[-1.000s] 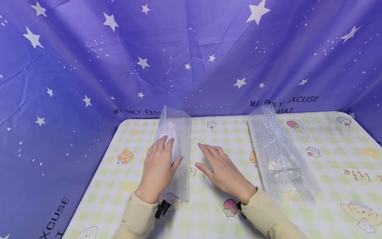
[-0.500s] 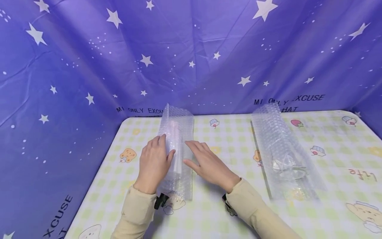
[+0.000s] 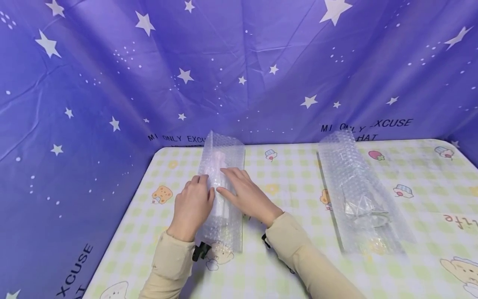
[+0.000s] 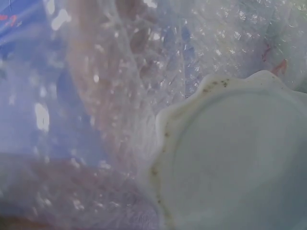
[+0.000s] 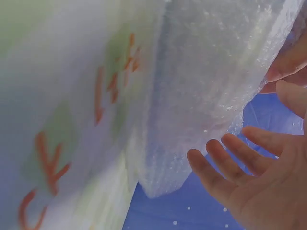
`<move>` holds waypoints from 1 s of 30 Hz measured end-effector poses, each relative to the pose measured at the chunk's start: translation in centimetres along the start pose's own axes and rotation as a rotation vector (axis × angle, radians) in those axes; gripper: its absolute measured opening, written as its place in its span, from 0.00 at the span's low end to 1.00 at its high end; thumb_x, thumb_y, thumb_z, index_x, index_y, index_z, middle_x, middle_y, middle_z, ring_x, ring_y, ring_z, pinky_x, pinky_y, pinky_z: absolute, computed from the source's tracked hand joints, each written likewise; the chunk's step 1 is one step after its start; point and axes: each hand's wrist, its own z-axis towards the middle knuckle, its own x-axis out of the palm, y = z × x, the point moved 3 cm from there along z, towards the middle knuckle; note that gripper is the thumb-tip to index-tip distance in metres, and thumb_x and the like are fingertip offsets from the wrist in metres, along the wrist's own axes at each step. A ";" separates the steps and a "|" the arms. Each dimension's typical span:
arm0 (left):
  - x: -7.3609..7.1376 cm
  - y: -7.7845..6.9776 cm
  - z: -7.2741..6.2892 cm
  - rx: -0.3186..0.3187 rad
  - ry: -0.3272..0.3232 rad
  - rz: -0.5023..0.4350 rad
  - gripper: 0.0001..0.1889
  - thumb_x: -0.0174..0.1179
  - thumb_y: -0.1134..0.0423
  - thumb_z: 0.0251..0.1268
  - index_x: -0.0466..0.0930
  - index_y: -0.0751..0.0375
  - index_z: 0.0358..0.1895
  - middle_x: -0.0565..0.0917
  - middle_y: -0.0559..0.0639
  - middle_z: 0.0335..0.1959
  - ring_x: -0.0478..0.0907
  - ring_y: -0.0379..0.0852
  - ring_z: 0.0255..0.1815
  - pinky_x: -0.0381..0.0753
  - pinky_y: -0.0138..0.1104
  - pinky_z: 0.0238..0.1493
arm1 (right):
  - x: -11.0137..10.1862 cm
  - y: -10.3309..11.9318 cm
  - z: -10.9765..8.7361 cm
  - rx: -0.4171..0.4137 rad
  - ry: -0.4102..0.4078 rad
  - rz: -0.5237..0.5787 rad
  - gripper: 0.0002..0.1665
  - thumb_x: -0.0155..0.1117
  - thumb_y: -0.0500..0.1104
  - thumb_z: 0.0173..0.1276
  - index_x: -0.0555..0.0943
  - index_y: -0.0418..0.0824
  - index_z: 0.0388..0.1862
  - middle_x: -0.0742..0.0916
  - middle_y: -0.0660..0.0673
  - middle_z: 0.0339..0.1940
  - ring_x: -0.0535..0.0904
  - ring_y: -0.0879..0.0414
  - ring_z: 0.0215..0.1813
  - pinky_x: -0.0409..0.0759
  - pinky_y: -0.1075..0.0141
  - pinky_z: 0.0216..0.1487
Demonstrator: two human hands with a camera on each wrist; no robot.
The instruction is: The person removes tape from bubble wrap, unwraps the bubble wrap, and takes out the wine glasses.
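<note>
On the left of the table lies a bubble-wrap bag [image 3: 233, 230] with a long pinkish-white item [image 3: 219, 164] inside. My left hand [image 3: 191, 207] holds the bag's left side, its fingers bent. Through the clear plastic in the left wrist view, blurred fingers [image 4: 98, 72] show beside a pale round surface [image 4: 235, 148] with a wavy rim and brown specks. My right hand [image 3: 248, 196] reaches over the bag from the right. In the right wrist view its fingers [image 5: 211, 175] are spread and nearly straight beside the wrap; whether they touch it I cannot tell.
A second bubble-wrap bag [image 3: 347, 174] lies on the right, with a clear item inside, its kind unclear. The tablecloth [image 3: 291, 174] is green-and-white checked with cartoon prints. A purple star-patterned curtain [image 3: 257, 95] hangs behind and at the sides.
My right hand has moved left from beside the bag to over it. My left hand has drawn back slightly toward the bag's left edge, its fingers bending. The camera view has shifted slightly.
</note>
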 end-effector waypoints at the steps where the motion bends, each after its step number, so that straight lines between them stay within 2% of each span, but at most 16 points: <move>1: 0.0 0.0 0.0 -0.001 0.001 0.000 0.19 0.61 0.62 0.67 0.78 0.72 0.56 0.83 0.66 0.50 0.83 0.63 0.45 0.85 0.55 0.35 | 0.1 0.1 0.2 -0.007 -0.010 0.006 0.36 0.52 0.56 0.78 0.62 0.41 0.77 0.71 0.43 0.73 0.62 0.49 0.74 0.63 0.55 0.76; 10: 0.1 0.1 0.0 0.024 -0.038 -0.008 0.16 0.61 0.67 0.64 0.80 0.73 0.53 0.84 0.66 0.45 0.84 0.63 0.38 0.84 0.54 0.30 | 0.9 -0.1 1.2 -0.024 -0.055 -0.003 0.35 0.59 0.52 0.75 0.66 0.38 0.74 0.72 0.39 0.69 0.64 0.45 0.70 0.70 0.52 0.71; 22: -0.1 0.3 0.1 0.025 -0.054 -0.040 0.15 0.61 0.68 0.65 0.81 0.73 0.53 0.85 0.66 0.44 0.84 0.65 0.37 0.84 0.55 0.34 | 1.2 -0.7 1.4 -0.036 -0.018 0.085 0.34 0.61 0.49 0.73 0.67 0.42 0.74 0.69 0.39 0.67 0.63 0.46 0.67 0.72 0.51 0.68; 30: -0.1 0.5 0.2 0.023 -0.053 -0.038 0.15 0.61 0.68 0.65 0.81 0.71 0.52 0.85 0.65 0.43 0.84 0.64 0.35 0.84 0.54 0.32 | 1.1 -0.9 1.6 -0.033 -0.023 0.093 0.31 0.63 0.49 0.72 0.70 0.42 0.71 0.70 0.39 0.67 0.64 0.47 0.67 0.71 0.51 0.69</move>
